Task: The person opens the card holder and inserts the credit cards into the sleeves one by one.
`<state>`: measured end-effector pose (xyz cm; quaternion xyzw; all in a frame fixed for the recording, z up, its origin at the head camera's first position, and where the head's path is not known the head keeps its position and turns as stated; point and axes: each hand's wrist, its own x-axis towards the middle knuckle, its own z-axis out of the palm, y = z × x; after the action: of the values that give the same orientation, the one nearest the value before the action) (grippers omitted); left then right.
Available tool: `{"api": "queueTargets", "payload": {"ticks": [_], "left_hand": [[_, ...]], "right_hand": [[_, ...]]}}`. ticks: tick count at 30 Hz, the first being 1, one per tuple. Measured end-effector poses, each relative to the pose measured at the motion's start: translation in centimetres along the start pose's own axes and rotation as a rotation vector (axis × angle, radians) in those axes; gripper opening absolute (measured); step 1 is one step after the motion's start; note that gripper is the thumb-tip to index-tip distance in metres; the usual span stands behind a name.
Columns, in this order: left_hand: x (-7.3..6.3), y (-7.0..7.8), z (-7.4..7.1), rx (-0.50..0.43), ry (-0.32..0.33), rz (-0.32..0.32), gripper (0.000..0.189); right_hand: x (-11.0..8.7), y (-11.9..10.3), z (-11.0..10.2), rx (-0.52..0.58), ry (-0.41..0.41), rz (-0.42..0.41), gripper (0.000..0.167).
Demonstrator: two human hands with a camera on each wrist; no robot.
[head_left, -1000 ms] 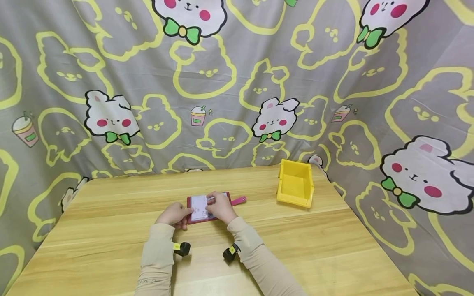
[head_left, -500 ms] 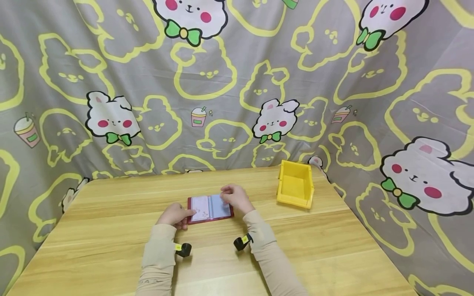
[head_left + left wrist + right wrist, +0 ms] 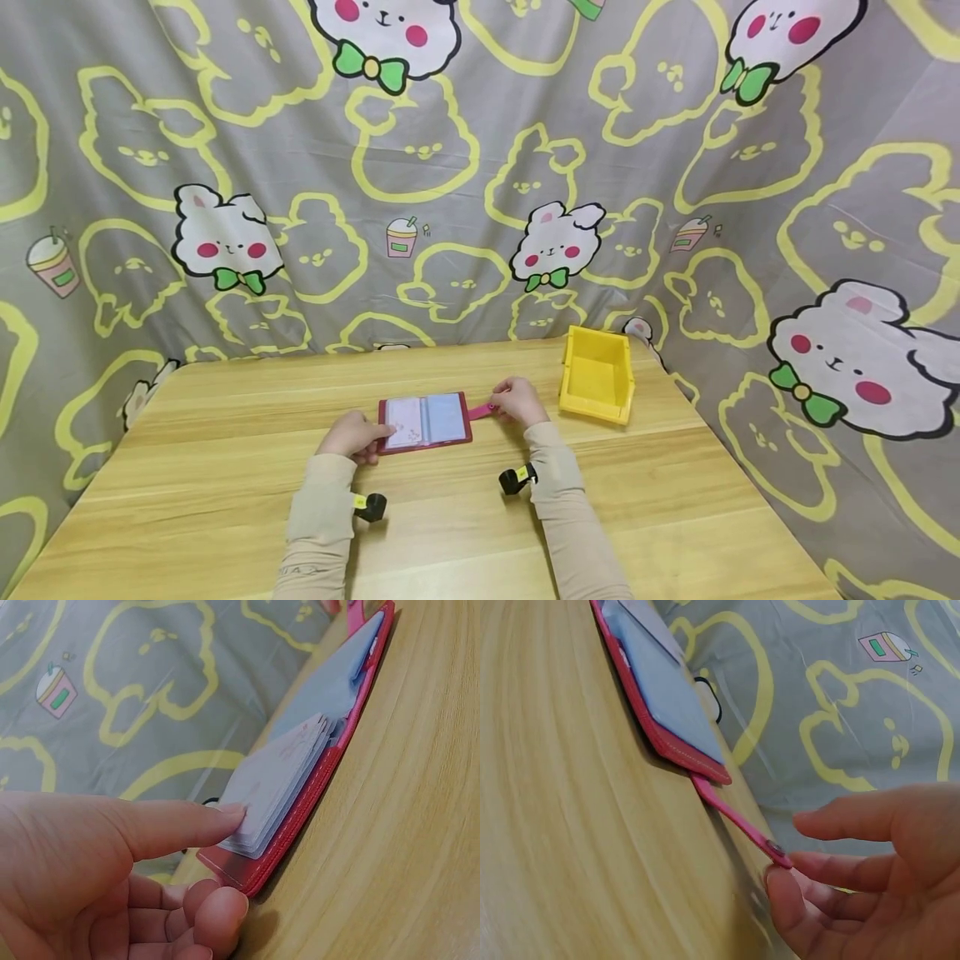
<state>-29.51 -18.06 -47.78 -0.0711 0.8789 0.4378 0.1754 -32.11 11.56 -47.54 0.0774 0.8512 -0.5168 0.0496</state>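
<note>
A red card holder (image 3: 425, 422) lies spread open on the table, clear plastic sleeves inside. A flower-printed white card fills its left side, and the right side looks pale blue. My left hand (image 3: 352, 435) holds the left edge, thumb on the sleeves; in the left wrist view the thumb (image 3: 187, 825) lies on top while the other fingers curl by the cover's edge. From the right edge sticks out a pink strap (image 3: 739, 817) with a metal snap. My right hand (image 3: 520, 402) pinches that strap's tip between thumb and finger.
A yellow plastic bin (image 3: 597, 375) stands at the back right of the wooden table (image 3: 225, 500). Behind and beside the table hangs a grey curtain (image 3: 450, 167) with cartoon prints. Each wrist wears a small black camera.
My right hand has left the card holder's right-hand sleeves and moved right to its strap, now pinching the tip. My left hand stays at the left edge.
</note>
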Motion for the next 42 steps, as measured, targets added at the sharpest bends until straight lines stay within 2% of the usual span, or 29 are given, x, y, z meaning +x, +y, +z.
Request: {"api": "queueTargets", "payload": {"ticks": [6, 23, 27, 34, 38, 42], "left_hand": [[0.0, -0.1, 0.0, -0.003, 0.011, -0.002, 0.036], [0.1, 0.5, -0.2, 0.042, 0.038, 0.065, 0.034], [-0.3, 1.7, 0.0, 0.061, 0.07, 0.131, 0.031], [-1.4, 4.5, 1.6, 0.127, 0.213, 0.294, 0.026], [-2.0, 5.8, 3.0, 0.178, 0.273, 0.333, 0.021], [-2.4, 6.7, 4.5, 0.193, 0.283, 0.348, 0.021]], "right_hand": [[-0.1, 0.3, 0.4, 0.023, -0.084, 0.019, 0.009], [0.1, 0.7, 0.7, 0.034, -0.065, 0.035, 0.004], [0.0, 0.7, 0.7, 0.042, -0.072, 0.032, 0.004], [0.0, 0.7, 0.7, 0.049, -0.069, 0.038, 0.004], [-0.1, 0.7, 0.7, 0.047, -0.068, 0.036, 0.004], [-0.1, 0.7, 0.7, 0.052, -0.068, 0.036, 0.004]]}}
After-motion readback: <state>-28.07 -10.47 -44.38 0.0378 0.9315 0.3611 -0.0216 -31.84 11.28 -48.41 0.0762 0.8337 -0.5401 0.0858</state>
